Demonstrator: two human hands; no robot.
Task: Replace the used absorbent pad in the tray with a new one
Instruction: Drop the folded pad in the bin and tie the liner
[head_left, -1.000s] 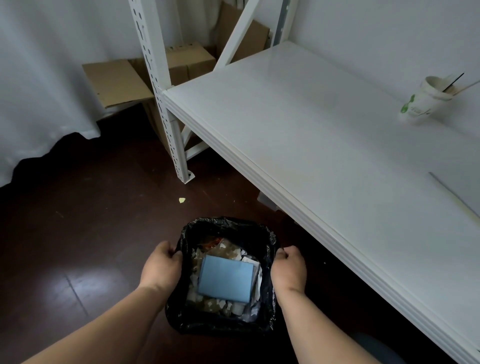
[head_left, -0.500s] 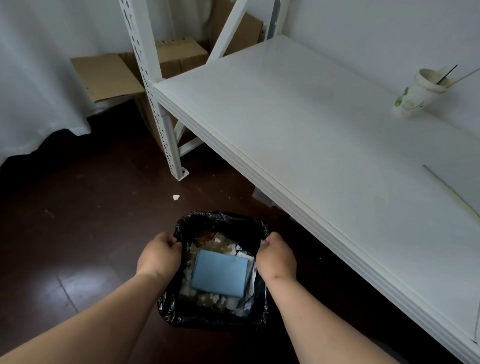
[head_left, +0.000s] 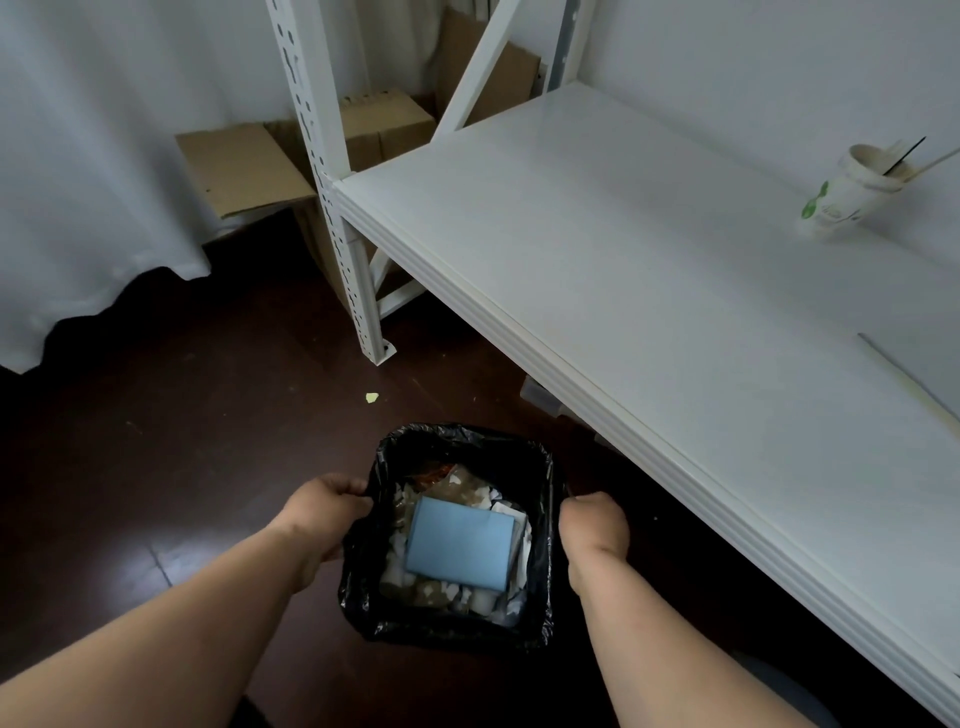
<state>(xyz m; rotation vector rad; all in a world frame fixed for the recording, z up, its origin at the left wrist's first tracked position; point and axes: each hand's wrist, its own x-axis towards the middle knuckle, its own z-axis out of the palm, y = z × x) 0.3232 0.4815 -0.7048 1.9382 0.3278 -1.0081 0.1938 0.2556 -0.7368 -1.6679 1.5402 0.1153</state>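
Observation:
A small bin lined with a black bag (head_left: 462, 441) stands on the dark floor just in front of me. A folded blue absorbent pad (head_left: 460, 543) lies on top of scraps inside it. My left hand (head_left: 324, 512) grips the bin's left rim and my right hand (head_left: 592, 525) grips the right rim, fingers curled over the bag. No tray is in view.
A white metal shelf (head_left: 649, 291) runs along the right, its upright post (head_left: 332, 208) reaching the floor beyond the bin. A paper cup with sticks (head_left: 847, 195) stands at the shelf's back. Cardboard boxes (head_left: 244, 171) and a white curtain (head_left: 88, 156) fill the back left.
The bin and both hands sit slightly further right than half a second ago, close to where they were one second ago. My grip on the rims is unchanged.

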